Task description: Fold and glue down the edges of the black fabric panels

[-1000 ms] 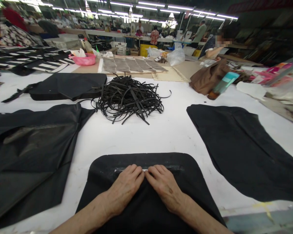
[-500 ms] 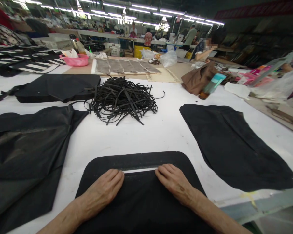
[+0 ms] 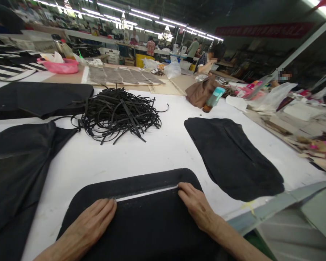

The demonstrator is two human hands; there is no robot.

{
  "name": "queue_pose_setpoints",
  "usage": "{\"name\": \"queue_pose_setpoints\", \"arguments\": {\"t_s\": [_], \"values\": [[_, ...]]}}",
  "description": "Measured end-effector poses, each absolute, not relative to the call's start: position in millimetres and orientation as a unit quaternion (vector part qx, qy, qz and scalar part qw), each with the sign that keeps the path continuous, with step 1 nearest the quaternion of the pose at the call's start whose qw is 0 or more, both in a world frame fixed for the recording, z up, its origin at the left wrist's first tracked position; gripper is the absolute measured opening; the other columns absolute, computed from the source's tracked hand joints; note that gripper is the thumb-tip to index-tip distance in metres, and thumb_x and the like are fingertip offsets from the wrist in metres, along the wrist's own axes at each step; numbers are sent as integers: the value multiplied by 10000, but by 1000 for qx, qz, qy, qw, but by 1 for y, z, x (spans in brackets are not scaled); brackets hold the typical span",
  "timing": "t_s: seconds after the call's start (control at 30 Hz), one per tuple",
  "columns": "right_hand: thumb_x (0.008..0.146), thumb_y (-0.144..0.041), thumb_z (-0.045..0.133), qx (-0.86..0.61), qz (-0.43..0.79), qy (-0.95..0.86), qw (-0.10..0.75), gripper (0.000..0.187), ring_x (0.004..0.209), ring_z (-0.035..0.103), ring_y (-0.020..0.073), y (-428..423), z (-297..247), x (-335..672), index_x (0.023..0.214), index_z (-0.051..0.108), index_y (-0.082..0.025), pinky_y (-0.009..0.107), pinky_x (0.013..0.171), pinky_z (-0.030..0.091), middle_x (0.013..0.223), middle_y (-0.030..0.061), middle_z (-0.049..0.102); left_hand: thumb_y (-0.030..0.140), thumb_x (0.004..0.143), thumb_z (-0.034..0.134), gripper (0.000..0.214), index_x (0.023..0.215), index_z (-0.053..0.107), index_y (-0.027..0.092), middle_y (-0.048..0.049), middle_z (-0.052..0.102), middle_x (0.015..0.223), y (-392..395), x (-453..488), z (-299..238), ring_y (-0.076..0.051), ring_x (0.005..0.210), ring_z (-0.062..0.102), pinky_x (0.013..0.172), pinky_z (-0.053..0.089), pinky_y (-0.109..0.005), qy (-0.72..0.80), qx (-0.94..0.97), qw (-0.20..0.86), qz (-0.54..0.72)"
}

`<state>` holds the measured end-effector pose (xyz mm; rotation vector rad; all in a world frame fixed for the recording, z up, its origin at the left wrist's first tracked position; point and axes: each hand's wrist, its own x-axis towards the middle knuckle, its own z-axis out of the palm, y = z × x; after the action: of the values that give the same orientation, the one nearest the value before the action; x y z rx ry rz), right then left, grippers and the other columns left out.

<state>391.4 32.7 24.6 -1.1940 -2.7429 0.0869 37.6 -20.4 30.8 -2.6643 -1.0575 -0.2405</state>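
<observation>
A black fabric panel with rounded far corners lies in front of me. Near its far edge, a narrow white strip runs across it, with a dusty band just beyond. My left hand grips the panel at the strip's left end, its fingers close together and bent over the edge there. At the right end, my right hand holds the same edge with bent fingers. Both thumbs are hidden. Beyond the panel lies a heap of thin black straps.
More black fabric lies to the left, with a thick black stack behind it. A pile of black panels lies at right. Farther back are a bottle, brown cloth and a pink basin. A co-worker sits beyond.
My right hand has slid rightward along the strip, so my hands are farther apart and more white shows. The camera view has turned right and the panel appears more tilted.
</observation>
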Motion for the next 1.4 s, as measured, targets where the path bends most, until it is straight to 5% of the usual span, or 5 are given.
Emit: {"name": "queue_pose_setpoints", "arguments": {"t_s": [0.3, 0.63, 0.97, 1.4], "values": [[806, -37, 431, -376, -19, -924, 64, 361, 956, 496, 245, 31, 26, 389, 1152, 518, -89, 393, 852, 470, 1033, 126, 560, -105, 701, 286, 539, 1061, 595, 151, -51, 629, 1030, -22, 38, 27, -189, 952, 547, 851, 441, -302, -375, -912, 138, -88], [781, -1, 432, -409, -42, -911, 41, 312, 908, 510, 222, 31, 22, 393, 1035, 578, -106, 336, 818, 497, 1009, 110, 572, -58, 751, 276, 503, 1106, 565, 150, -70, 612, 1064, -25, 23, 32, -202, 1006, 530, 915, 422, -321, -375, -918, 102, -82], [775, -1, 352, -336, -104, -933, 74, 419, 923, 532, 220, 34, 16, 405, 1145, 526, -87, 309, 753, 529, 1027, 130, 563, 17, 819, 354, 340, 1097, 537, 81, -112, 604, 1011, -26, 21, 36, -209, 924, 542, 831, 494, -321, -451, -889, -14, -76], [725, 2, 399, -350, -167, -918, 81, 440, 908, 553, 248, 39, 4, 402, 1128, 539, -108, 362, 742, 511, 1038, 132, 593, 11, 827, 357, 395, 1184, 490, 115, -98, 558, 1156, -25, 13, 34, -205, 1081, 502, 949, 450, -339, -503, -860, -44, -72]]}}
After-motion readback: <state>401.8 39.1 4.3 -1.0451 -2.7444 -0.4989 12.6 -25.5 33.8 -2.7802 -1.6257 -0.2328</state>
